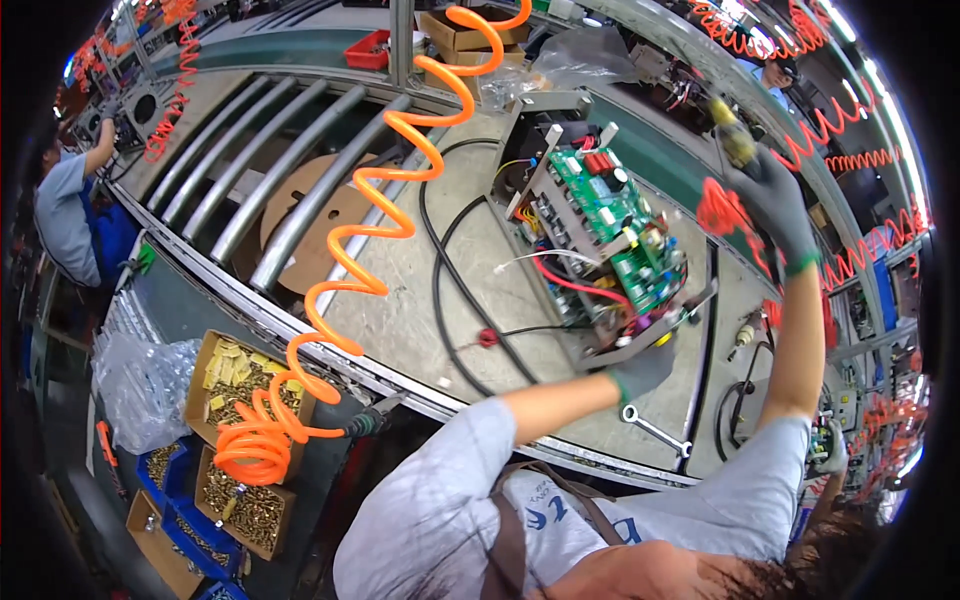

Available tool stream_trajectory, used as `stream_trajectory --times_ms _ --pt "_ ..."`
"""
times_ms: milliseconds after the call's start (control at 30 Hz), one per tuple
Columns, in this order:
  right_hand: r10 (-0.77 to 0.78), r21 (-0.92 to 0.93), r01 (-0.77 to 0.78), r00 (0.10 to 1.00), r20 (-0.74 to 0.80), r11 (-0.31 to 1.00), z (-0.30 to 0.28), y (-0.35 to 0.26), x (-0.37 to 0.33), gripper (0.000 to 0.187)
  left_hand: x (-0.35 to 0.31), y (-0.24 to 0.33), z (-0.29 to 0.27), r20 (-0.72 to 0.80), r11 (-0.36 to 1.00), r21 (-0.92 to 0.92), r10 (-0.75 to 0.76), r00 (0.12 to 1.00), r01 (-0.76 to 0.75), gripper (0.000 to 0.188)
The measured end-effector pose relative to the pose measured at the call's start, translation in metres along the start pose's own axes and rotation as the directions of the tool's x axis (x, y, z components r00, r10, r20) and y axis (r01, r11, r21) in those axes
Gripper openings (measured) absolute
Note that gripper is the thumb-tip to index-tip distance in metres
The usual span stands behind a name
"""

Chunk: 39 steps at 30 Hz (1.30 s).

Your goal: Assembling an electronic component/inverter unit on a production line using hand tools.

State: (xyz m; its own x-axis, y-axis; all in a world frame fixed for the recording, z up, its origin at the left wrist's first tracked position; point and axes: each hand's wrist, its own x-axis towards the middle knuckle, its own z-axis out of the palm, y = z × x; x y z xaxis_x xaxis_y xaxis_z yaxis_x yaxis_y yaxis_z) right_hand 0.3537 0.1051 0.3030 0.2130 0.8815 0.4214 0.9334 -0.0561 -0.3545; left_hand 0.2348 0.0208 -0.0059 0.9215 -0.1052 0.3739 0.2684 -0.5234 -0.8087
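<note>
An opened electronic unit (570, 255) stands on the worktable, tilted in view, with a green circuit board (603, 200), loose wires and a metal end panel. At the panel's near edge is my left hand (648, 370), in a grey glove with a green cuff. It grips the unit there, its fingertips partly hidden. Raised beyond the unit's right side, my gloved right hand (775, 205) is closed around a yellow and black power screwdriver (735, 135), blurred by motion. A red coiled hose (728, 212) hangs close to that hand.
A wrench (655, 432) lies at the table's near edge. Black cables (440, 270) run left of the unit. An orange coiled air hose (385, 175) crosses the view. Steel rollers (290, 195) lie left; boxes of brass fittings (245, 510) stand lower left. Another person (75, 200) works far left.
</note>
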Motion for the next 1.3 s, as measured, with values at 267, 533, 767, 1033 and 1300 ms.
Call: stream_trajectory --times_ms 267,533,767,1033,1300 --pt "0.474 0.585 -0.403 0.88 0.037 0.704 -0.043 -0.03 -0.183 0.036 0.139 0.024 0.0 0.4 0.042 -0.828 -0.654 0.642 0.558 0.046" --pt "0.539 0.781 -0.594 0.729 0.422 0.193 0.023 0.006 -0.292 0.044 -0.106 -0.061 -0.106 0.421 -0.181 -0.904 -0.529 0.737 0.386 0.023" --pt "0.19 0.592 -0.712 0.685 0.703 0.378 0.057 -0.032 -0.315 0.04 -0.286 -0.149 -0.231 0.173 0.121 -0.57 -0.949 0.263 0.813 0.011" --pt "-0.156 0.473 -0.621 0.495 0.855 0.625 0.109 -0.066 -0.346 0.051 -0.434 -0.183 -0.241 0.619 0.004 0.579 -0.653 -0.436 0.815 0.04" --pt "-0.135 0.556 -0.662 0.575 0.807 0.502 0.119 -0.071 -0.362 0.049 -0.495 -0.181 -0.212 0.714 -0.05 0.442 -0.585 -0.385 0.896 0.041"
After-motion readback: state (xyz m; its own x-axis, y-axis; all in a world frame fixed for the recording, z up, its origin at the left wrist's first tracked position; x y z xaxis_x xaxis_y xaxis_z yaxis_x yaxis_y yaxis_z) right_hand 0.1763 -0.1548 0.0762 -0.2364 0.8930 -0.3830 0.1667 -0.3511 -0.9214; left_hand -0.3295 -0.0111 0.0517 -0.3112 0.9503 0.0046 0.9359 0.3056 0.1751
